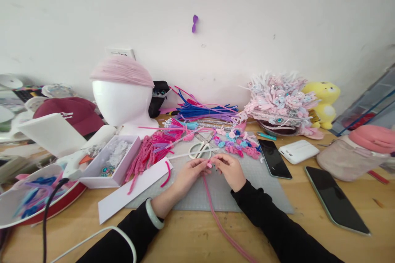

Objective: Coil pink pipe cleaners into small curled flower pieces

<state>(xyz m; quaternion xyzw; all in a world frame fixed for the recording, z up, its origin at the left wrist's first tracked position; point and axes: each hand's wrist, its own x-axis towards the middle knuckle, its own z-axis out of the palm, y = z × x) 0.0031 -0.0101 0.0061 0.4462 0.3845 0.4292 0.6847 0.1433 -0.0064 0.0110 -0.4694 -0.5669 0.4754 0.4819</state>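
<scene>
Pinching small pink piece (210, 165) in closed grip of left hand (190, 174) and right hand (228, 169), over gray mat (262, 197) mid-tabletop (185, 236). Could drop it through a loosened pinch, given small size. Trailing toward near side: pink strand (212, 205); can't tell if joined to piece. Could tug grip askew by snagging strand under right sleeve (262, 209). Just beyond hands: scissors (204, 144). Could bump those, or scatter flower pieces (239, 143) far right, by sweeping forward carelessly.
</scene>
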